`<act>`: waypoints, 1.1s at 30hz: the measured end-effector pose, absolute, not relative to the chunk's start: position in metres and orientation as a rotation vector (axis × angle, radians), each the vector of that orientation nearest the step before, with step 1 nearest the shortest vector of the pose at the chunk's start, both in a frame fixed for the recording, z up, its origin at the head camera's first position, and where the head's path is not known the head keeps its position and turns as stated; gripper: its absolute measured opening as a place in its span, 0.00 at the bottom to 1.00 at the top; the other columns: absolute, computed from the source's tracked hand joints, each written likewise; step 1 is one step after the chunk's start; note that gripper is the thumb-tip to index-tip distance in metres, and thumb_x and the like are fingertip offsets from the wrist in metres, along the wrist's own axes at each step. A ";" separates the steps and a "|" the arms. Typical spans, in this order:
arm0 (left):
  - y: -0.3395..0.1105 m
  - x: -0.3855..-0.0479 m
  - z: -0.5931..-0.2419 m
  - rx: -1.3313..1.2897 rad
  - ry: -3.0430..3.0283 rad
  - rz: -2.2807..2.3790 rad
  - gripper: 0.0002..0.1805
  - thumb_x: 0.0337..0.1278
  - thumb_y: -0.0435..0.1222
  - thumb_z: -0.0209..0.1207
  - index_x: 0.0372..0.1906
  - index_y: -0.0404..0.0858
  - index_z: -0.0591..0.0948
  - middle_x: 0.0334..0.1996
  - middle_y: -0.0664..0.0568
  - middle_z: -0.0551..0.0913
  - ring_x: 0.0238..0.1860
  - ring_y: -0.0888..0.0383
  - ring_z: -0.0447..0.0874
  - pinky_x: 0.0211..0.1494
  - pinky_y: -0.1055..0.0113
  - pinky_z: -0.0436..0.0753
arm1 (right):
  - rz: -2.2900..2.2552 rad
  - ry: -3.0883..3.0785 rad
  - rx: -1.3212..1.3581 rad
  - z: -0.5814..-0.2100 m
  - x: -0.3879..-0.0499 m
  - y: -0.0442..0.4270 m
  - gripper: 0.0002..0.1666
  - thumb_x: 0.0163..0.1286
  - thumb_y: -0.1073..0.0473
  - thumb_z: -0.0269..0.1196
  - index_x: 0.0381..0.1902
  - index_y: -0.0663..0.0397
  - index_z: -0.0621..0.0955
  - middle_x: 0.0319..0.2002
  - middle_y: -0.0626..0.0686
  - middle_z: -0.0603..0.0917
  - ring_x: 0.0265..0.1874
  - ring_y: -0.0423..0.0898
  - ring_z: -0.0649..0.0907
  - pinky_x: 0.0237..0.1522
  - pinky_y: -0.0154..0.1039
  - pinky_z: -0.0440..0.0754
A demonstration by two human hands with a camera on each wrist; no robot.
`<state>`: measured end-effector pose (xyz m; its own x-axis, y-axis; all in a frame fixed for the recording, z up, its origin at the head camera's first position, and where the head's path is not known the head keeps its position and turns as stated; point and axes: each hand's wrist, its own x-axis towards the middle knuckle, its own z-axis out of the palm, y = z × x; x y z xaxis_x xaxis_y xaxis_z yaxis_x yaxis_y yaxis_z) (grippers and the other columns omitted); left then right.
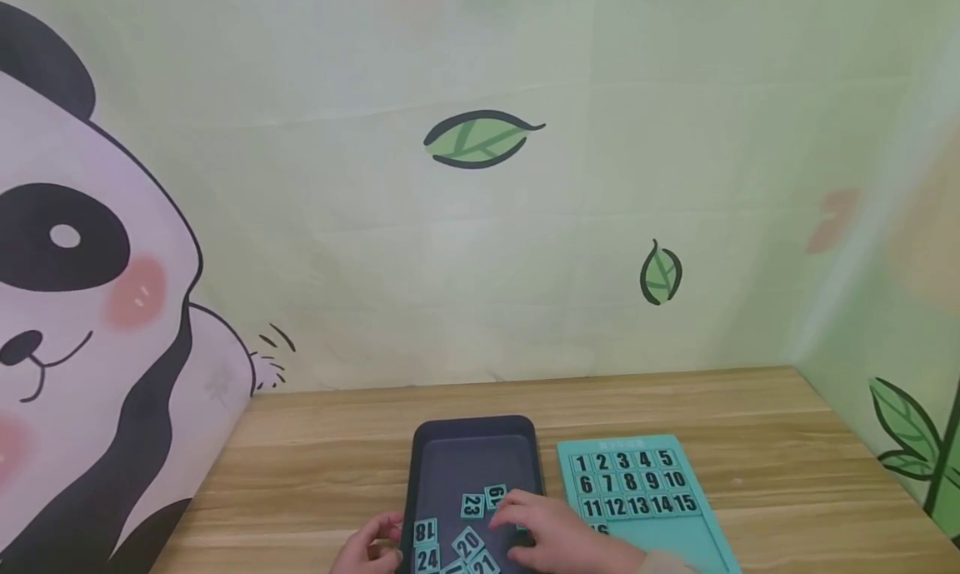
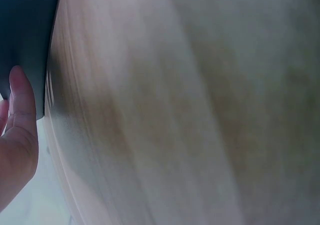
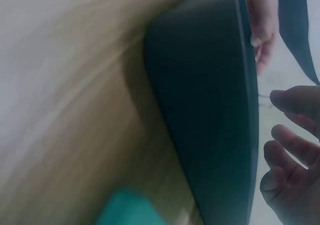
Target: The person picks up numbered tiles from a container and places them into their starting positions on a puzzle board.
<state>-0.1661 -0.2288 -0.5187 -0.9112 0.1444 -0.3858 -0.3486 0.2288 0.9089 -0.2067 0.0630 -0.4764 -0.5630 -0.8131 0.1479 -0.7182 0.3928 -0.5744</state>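
A dark tray (image 1: 480, 461) holds loose numbered tiles, among them 23 (image 1: 472, 506), 18 (image 1: 425, 531), 24 (image 1: 427, 559) and 20 (image 1: 468, 543). My left hand (image 1: 367, 546) is outside the tray's left side, its fingertips at the wall; in the left wrist view a nearly straight finger of the hand (image 2: 19, 135) lies against the tray (image 2: 25, 30). Over the tray's right part, my right hand (image 1: 558, 534) has bent, spread fingers beside a tile (image 1: 495, 496). The right wrist view shows that hand (image 3: 295, 160) with nothing visible between its fingers, near the tray (image 3: 205, 100).
Right of the tray lies a teal board (image 1: 667, 541) with tiles 1 to 15 in rows and a partly covered 16 below. Both stand on a wooden table (image 1: 322, 441). Behind the table is a wall covering (image 1: 360, 249) printed with a panda and leaves.
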 end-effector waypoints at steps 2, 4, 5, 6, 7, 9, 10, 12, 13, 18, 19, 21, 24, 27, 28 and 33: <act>-0.228 -0.167 -0.519 -0.195 2.121 1.723 0.30 0.46 0.31 0.49 0.59 0.28 0.62 0.45 0.44 0.70 0.35 0.58 0.72 0.36 0.66 0.73 | -0.872 2.445 -1.405 -0.480 -0.207 0.055 0.18 0.55 0.62 0.60 0.46 0.53 0.77 0.46 0.48 0.76 0.42 0.36 0.77 0.41 0.28 0.75; -0.228 -0.167 -0.519 -0.204 2.123 1.718 0.30 0.46 0.31 0.50 0.59 0.28 0.62 0.45 0.44 0.70 0.35 0.58 0.72 0.35 0.66 0.73 | -0.832 2.403 -1.429 -0.483 -0.207 0.047 0.18 0.56 0.61 0.59 0.47 0.53 0.77 0.47 0.48 0.76 0.47 0.37 0.76 0.45 0.30 0.74; -0.227 -0.167 -0.518 -0.208 2.124 1.715 0.30 0.46 0.31 0.50 0.59 0.29 0.62 0.45 0.44 0.70 0.35 0.58 0.72 0.35 0.66 0.73 | -0.816 2.378 -1.449 -0.484 -0.207 0.044 0.18 0.57 0.61 0.59 0.47 0.53 0.77 0.47 0.48 0.76 0.47 0.38 0.76 0.46 0.30 0.74; -0.227 -0.168 -0.518 -0.212 2.125 1.714 0.30 0.46 0.31 0.50 0.59 0.29 0.62 0.45 0.44 0.70 0.35 0.58 0.72 0.35 0.66 0.73 | -0.805 2.354 -1.467 -0.486 -0.207 0.040 0.18 0.57 0.60 0.58 0.48 0.53 0.77 0.48 0.48 0.77 0.48 0.38 0.76 0.47 0.30 0.74; -0.227 -0.168 -0.518 -0.217 2.126 1.711 0.30 0.46 0.31 0.50 0.59 0.29 0.62 0.45 0.44 0.70 0.35 0.58 0.72 0.35 0.66 0.73 | -0.793 2.334 -1.485 -0.487 -0.207 0.037 0.18 0.58 0.59 0.58 0.48 0.53 0.77 0.48 0.48 0.77 0.48 0.37 0.76 0.47 0.30 0.73; -0.226 -0.168 -0.517 -0.227 2.129 1.705 0.29 0.46 0.30 0.50 0.59 0.29 0.63 0.46 0.43 0.70 0.35 0.58 0.72 0.35 0.66 0.73 | -0.766 2.313 -1.529 -0.491 -0.207 0.031 0.18 0.59 0.56 0.57 0.48 0.52 0.77 0.48 0.48 0.77 0.48 0.37 0.75 0.48 0.29 0.73; -0.226 -0.168 -0.517 -0.232 2.130 1.704 0.29 0.46 0.30 0.50 0.59 0.30 0.63 0.46 0.43 0.70 0.35 0.58 0.72 0.35 0.66 0.73 | -0.756 2.302 -1.556 -0.493 -0.206 0.029 0.18 0.60 0.55 0.57 0.48 0.52 0.77 0.48 0.48 0.77 0.48 0.36 0.75 0.48 0.28 0.72; -0.226 -0.168 -0.516 -0.236 2.132 1.702 0.29 0.46 0.30 0.49 0.59 0.30 0.63 0.46 0.43 0.70 0.34 0.58 0.72 0.35 0.66 0.73 | -0.716 2.304 -1.598 -0.497 -0.206 0.024 0.18 0.60 0.53 0.56 0.48 0.51 0.77 0.48 0.47 0.78 0.48 0.35 0.75 0.48 0.26 0.71; -0.226 -0.168 -0.516 -0.237 2.133 1.701 0.29 0.46 0.30 0.49 0.59 0.30 0.63 0.46 0.43 0.70 0.34 0.58 0.72 0.35 0.66 0.73 | -0.695 2.308 -1.616 -0.499 -0.206 0.022 0.18 0.60 0.53 0.55 0.47 0.50 0.78 0.47 0.47 0.78 0.48 0.35 0.75 0.47 0.25 0.71; -0.225 -0.168 -0.517 -0.221 2.143 1.711 0.29 0.45 0.30 0.50 0.58 0.29 0.63 0.46 0.43 0.70 0.34 0.58 0.72 0.35 0.66 0.73 | -0.600 2.334 -1.637 -0.506 -0.204 0.014 0.17 0.61 0.54 0.53 0.47 0.48 0.78 0.46 0.45 0.78 0.45 0.33 0.76 0.44 0.21 0.70; -0.225 -0.168 -0.518 -0.213 2.145 1.713 0.29 0.45 0.30 0.50 0.58 0.29 0.63 0.45 0.43 0.70 0.33 0.58 0.72 0.35 0.66 0.73 | -0.596 2.330 -1.626 -0.506 -0.204 0.013 0.17 0.61 0.54 0.53 0.47 0.48 0.78 0.45 0.45 0.78 0.45 0.32 0.76 0.44 0.21 0.70; -0.226 -0.167 -0.519 -0.204 2.146 1.718 0.29 0.45 0.30 0.50 0.58 0.28 0.63 0.45 0.43 0.70 0.33 0.58 0.72 0.35 0.66 0.73 | -0.592 2.330 -1.612 -0.507 -0.203 0.011 0.17 0.61 0.54 0.52 0.47 0.47 0.78 0.44 0.43 0.78 0.43 0.30 0.76 0.42 0.21 0.70; -0.227 -0.167 -0.519 -0.192 2.141 1.725 0.29 0.45 0.30 0.50 0.58 0.28 0.62 0.44 0.43 0.70 0.33 0.58 0.72 0.35 0.66 0.73 | -0.605 2.325 -1.595 -0.509 -0.202 0.010 0.17 0.62 0.53 0.52 0.47 0.46 0.78 0.42 0.42 0.78 0.40 0.29 0.76 0.39 0.19 0.70; -0.228 -0.166 -0.519 -0.189 2.134 1.731 0.29 0.45 0.30 0.50 0.58 0.28 0.62 0.44 0.43 0.70 0.34 0.58 0.72 0.35 0.66 0.73 | -0.618 2.336 -1.562 -0.511 -0.200 0.009 0.17 0.61 0.52 0.52 0.48 0.44 0.78 0.39 0.41 0.77 0.36 0.27 0.75 0.36 0.19 0.69; -0.228 -0.166 -0.519 -0.189 2.133 1.731 0.29 0.45 0.30 0.50 0.58 0.28 0.62 0.44 0.43 0.70 0.34 0.58 0.72 0.35 0.66 0.73 | -0.620 2.342 -1.552 -0.512 -0.199 0.008 0.17 0.61 0.51 0.52 0.48 0.44 0.78 0.39 0.40 0.76 0.35 0.26 0.74 0.35 0.18 0.69; -0.229 -0.166 -0.519 -0.193 2.115 1.730 0.30 0.45 0.30 0.49 0.59 0.28 0.61 0.45 0.43 0.70 0.35 0.58 0.72 0.35 0.66 0.73 | -0.624 2.363 -1.478 -0.513 -0.196 0.004 0.18 0.60 0.49 0.53 0.47 0.43 0.78 0.36 0.39 0.76 0.31 0.25 0.73 0.32 0.20 0.69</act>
<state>-0.1661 -0.2290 -0.5191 -0.9107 0.1428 -0.3876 -0.3517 0.2243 0.9088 -0.1963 0.0045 -0.5126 -0.4347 -0.9005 -0.0113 -0.7776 0.3816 -0.4998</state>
